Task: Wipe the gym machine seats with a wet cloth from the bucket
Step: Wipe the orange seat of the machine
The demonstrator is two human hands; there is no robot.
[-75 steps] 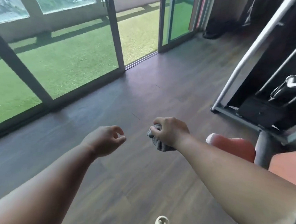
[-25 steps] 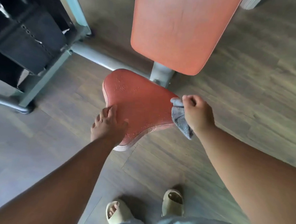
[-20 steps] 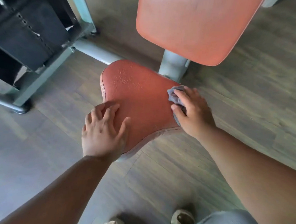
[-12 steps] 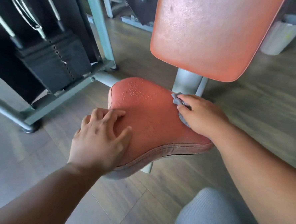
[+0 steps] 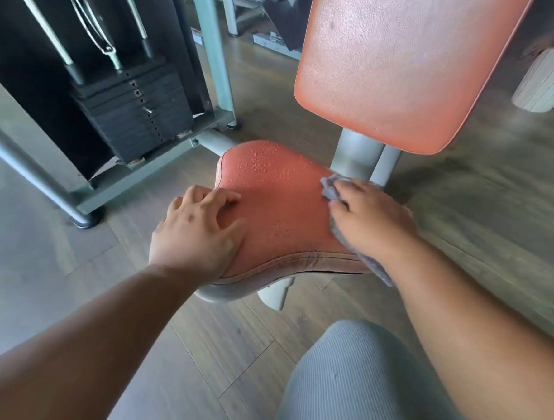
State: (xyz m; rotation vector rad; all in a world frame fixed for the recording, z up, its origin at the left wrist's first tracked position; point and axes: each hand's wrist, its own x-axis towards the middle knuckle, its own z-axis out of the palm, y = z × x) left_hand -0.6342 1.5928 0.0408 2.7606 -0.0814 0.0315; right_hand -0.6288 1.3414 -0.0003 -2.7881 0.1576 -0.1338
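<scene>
Left hand [image 5: 199, 234] flat, bracing seat [image 5: 282, 210]; right hand [image 5: 370, 220] presses cloth [image 5: 330, 188] — sweep across the droplets, overlapping strokes.

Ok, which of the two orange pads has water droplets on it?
The lower seat pad, the one both hands are on. Droplets bead its far part; the upright back pad above shows none.
</scene>
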